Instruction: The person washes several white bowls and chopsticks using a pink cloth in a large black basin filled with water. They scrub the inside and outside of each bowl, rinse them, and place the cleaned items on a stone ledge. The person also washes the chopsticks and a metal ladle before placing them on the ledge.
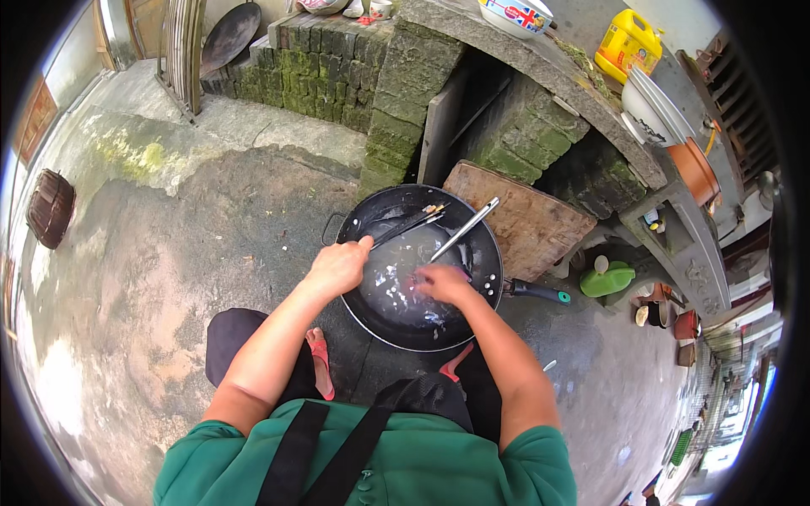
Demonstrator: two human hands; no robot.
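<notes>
A large black wok (423, 345) stands on the ground before me with cloudy, sudsy water (392, 278) in it. My left hand (342, 265) is over its left side, shut on a bundle of dark chopsticks (405, 226) whose light-coloured tips point up and right. At the water near the middle is my right hand (440, 283), its fingers blurred; whether they grip anything cannot be made out. A bit of purple material (466, 273) shows just beside that hand. Leaning on the wok's right rim is a utensil with a metal handle (468, 224), its lower end hidden in the water.
A wooden board (519, 218) leans behind the wok, against the mossy brick stove base (525, 136). A black pan handle (538, 291) juts out at right, near a green plastic jug (607, 279). Bowls (655, 111) and a yellow oil jug (628, 47) stand on the ledge above.
</notes>
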